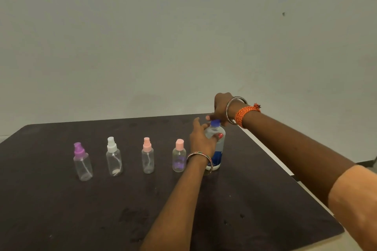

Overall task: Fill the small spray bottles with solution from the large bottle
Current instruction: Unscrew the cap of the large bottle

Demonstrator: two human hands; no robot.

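The large clear bottle [219, 149] with a blue label stands upright at the right end of a row on the dark table [102, 210]. My left hand [201, 141] wraps around its body. My right hand [221, 111] comes from above, fingers closed on its blue cap [215, 123]. To its left stand several small clear bottles: one with a purple sprayer [82, 162], one with a white sprayer [113, 158], one with a pink sprayer [147, 157], and a rounder one with a pink cap [179, 157]. All are capped and look empty.
The table's right edge [285, 171] runs diagonally close behind the large bottle. A plain pale wall [183, 36] rises behind the table. Bare dark tabletop lies in front of the row.
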